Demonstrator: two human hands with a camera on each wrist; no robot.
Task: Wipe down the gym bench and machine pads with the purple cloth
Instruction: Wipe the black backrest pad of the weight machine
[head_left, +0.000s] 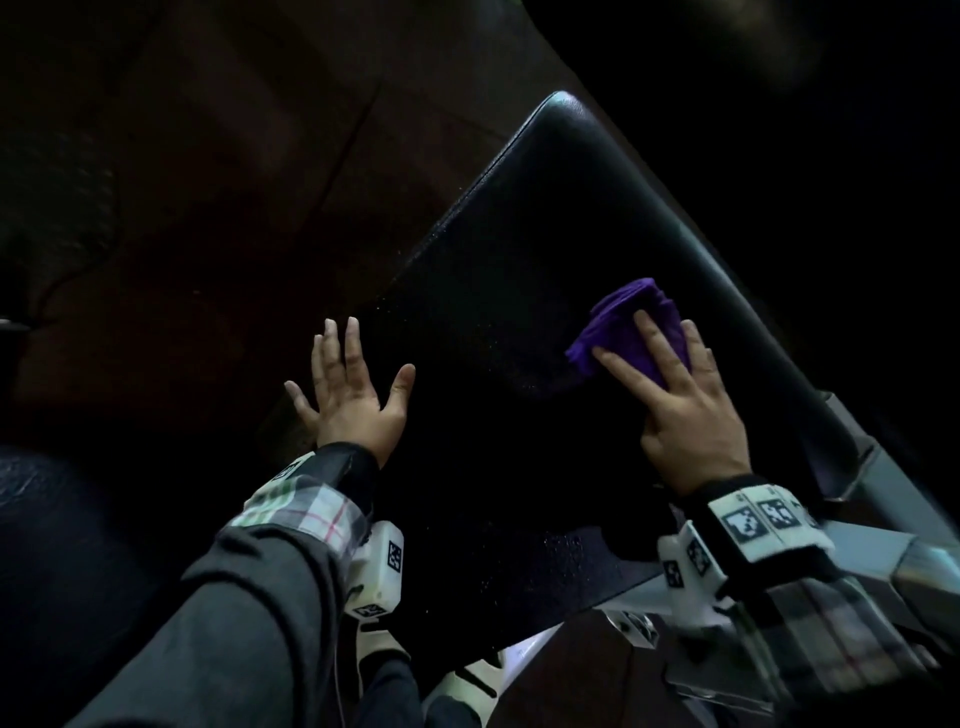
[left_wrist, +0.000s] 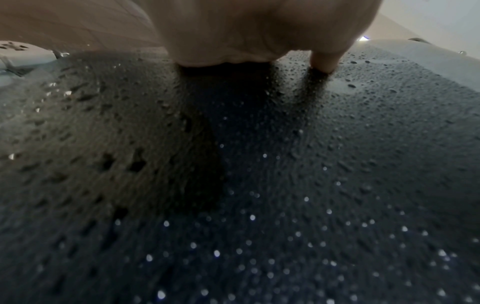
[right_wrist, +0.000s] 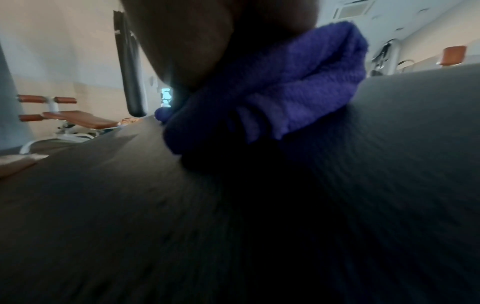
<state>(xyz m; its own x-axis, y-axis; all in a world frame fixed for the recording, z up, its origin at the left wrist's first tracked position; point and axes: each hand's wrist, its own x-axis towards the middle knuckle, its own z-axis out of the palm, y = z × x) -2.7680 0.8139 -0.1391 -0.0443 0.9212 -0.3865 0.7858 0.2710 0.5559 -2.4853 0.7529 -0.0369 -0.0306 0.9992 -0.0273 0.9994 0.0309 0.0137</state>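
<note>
We are bracing our left hand (head_left: 353, 395) at the left edge of the black padded surface (head_left: 519, 260), fingers spread wide and holding nothing; its heel is pressing flat on the vinyl, probably to steady us as we are leaning over. Around that hand the pad is beaded with fine droplets (left_wrist: 259, 226), which in the left wrist view are covering nearly everything in sight, so this left side likely is waiting for its pass.

Moving right, we are pressing the purple cloth (head_left: 631, 322) under our right hand (head_left: 685, 405), near the right edge of the surface. The fingers are lying straight on top, pinning the bunched cloth flat rather than gripping it, a hold that spreads pressure for wiping. In the right wrist view the cloth (right_wrist: 285, 86) is folding up ahead of the palm, and the pad around it is looking blurred, with no droplets we can make out.
</note>
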